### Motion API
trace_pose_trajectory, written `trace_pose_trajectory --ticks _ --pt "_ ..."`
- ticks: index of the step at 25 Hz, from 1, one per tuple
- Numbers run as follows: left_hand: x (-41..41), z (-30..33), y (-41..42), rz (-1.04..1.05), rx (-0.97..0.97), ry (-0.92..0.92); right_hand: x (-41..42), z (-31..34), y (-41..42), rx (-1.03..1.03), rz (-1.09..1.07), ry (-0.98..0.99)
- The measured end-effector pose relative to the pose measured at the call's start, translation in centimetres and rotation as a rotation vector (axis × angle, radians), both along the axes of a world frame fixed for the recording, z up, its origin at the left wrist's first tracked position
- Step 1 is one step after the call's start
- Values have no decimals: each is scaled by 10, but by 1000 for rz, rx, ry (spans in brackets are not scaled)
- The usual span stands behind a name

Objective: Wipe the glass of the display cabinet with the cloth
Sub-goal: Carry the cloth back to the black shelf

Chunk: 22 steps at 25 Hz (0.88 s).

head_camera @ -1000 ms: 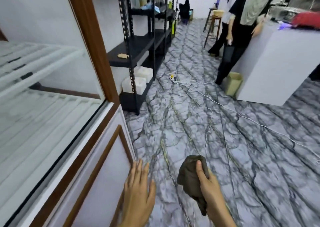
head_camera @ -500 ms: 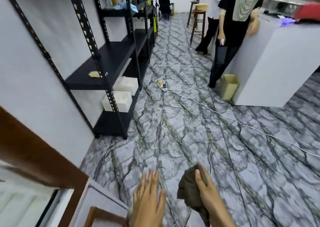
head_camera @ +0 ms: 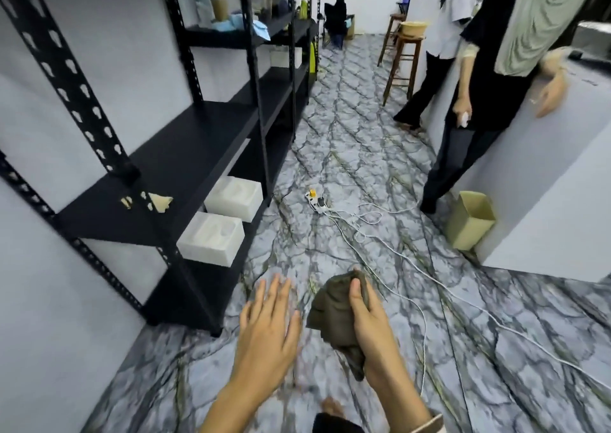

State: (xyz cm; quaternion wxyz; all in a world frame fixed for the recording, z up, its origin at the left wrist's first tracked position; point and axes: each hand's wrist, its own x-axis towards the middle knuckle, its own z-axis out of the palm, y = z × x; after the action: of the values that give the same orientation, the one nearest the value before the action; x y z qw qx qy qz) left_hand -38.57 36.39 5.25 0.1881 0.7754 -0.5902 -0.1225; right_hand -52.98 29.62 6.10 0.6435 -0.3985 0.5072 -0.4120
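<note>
A person's right hand [head_camera: 373, 326] grips a bunched dark brown cloth [head_camera: 337, 313] over the grey marbled floor [head_camera: 330, 154], the left hand [head_camera: 269, 330] beside it empty, fingers spread. No display cabinet glass is in view (progress on the wiping cannot be judged, and none is under way here). On the black metal shelving rack [head_camera: 185, 148], 2 white moulded foam trays [head_camera: 220, 226] sit seemingly empty; contents of the small tan open-topped bin [head_camera: 471, 221] are hidden.
</note>
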Motion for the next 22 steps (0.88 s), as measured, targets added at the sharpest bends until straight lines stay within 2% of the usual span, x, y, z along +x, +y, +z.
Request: trace_pose_trajectory --ticks 7,13,22 --pt "72 27 -184 229 -35 -8 97 27 -221 11 222 -15" --pt "173 22 -239 499 -40 -1 221 18 -303 21 518 -28" --pt "335 10 -314 788 95 85 404 19 -412 -250 857 156"
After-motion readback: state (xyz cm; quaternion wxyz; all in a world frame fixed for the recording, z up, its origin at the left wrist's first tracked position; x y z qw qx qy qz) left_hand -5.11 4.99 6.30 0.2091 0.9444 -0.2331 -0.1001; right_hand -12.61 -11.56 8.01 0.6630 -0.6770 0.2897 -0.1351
